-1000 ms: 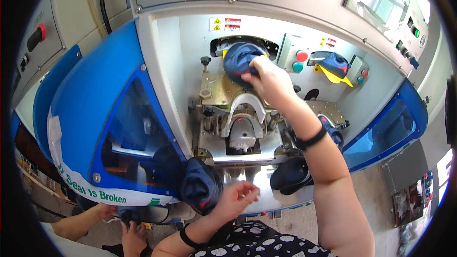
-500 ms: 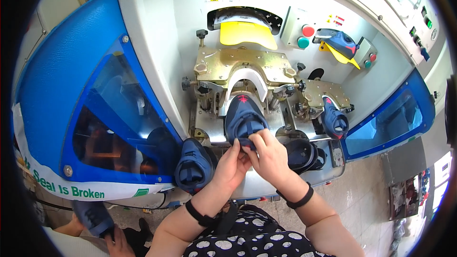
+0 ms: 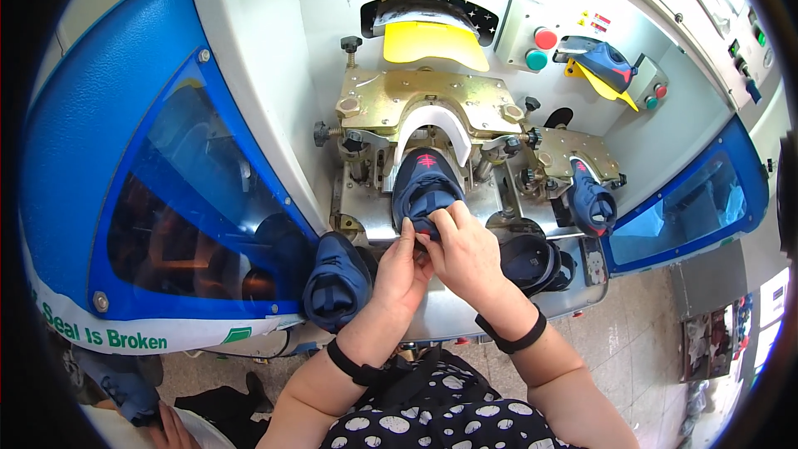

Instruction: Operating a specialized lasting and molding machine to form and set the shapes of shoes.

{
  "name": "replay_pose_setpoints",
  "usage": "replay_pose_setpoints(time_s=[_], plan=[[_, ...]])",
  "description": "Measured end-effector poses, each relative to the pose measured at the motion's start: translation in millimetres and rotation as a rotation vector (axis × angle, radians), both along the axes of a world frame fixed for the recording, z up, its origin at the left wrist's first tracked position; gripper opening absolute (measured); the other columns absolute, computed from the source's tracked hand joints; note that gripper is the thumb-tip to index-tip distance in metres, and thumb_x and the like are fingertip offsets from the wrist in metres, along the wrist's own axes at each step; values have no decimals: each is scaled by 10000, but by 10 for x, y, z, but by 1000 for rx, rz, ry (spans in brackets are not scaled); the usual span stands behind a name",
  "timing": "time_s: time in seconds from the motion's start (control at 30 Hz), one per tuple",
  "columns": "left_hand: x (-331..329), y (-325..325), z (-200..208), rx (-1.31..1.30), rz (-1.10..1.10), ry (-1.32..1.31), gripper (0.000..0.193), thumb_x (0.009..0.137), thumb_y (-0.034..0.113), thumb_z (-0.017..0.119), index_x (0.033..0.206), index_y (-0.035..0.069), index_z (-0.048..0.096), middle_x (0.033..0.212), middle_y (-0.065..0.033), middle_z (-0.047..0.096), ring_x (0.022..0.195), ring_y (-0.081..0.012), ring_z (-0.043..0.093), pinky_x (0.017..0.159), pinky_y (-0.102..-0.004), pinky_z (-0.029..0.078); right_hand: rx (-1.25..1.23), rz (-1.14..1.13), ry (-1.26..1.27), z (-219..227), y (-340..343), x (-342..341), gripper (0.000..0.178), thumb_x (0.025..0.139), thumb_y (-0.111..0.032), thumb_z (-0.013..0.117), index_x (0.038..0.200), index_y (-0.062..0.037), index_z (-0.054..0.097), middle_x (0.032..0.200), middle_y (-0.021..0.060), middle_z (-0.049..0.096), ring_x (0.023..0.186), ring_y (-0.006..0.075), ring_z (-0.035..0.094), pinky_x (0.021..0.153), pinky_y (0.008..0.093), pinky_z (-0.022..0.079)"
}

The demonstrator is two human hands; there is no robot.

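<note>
Both of my hands grip a navy blue shoe [image 3: 426, 181] with a red mark on its toe, which points away from me. My left hand [image 3: 401, 274] pinches the left of the heel collar, thumb on top. My right hand [image 3: 465, 258] has its fingers closed on the collar's right side, hiding part of the heel. The toe sits at the opening of a white U-shaped pad [image 3: 449, 126], below a brass-coloured clamp plate [image 3: 428, 98]. How far the shoe rests on the machine is hidden.
A blue shoe [image 3: 334, 283] stands left of my hands, a dark shoe [image 3: 528, 266] to the right. Another shoe [image 3: 592, 204] sits at the right station. Beyond are a yellow flap [image 3: 434, 46] and push buttons [image 3: 538, 58]. At lower left, another person's hand [image 3: 176, 431] holds a blue shoe [image 3: 125, 387].
The view has shifted slightly. My hands keep their hold on the heel, and the toe is a little closer to the white pad. The other person's shoe has moved left and down.
</note>
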State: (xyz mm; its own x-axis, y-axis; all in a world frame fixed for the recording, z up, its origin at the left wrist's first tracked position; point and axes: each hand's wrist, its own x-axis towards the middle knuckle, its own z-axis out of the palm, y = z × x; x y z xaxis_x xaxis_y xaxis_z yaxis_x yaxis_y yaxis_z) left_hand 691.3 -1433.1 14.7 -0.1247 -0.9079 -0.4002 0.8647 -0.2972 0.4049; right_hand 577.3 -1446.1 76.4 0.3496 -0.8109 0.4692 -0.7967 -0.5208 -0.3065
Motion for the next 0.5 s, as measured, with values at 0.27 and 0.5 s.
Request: replay_pose_setpoints(time_s=[0.27, 0.5], plan=[[-10, 20, 37, -5, 15, -60, 396, 955, 432, 576, 1125, 74, 574, 942, -19, 620, 807, -132, 611, 757, -300, 532, -2, 34, -124, 137, 55, -89, 340, 794, -282, 730, 1025, -72, 596, 949, 111, 546, 789, 292, 622, 600, 367, 509], [-59, 41, -21, 32, 10, -169, 347, 986, 426, 512, 1134, 114, 549, 986, -44, 623, 796, -196, 657, 703, -330, 578, -53, 97, 77, 152, -289, -79, 789, 798, -466, 707, 1382, -10, 436, 1428, 239, 405, 1282, 422, 442, 1049, 447, 404]])
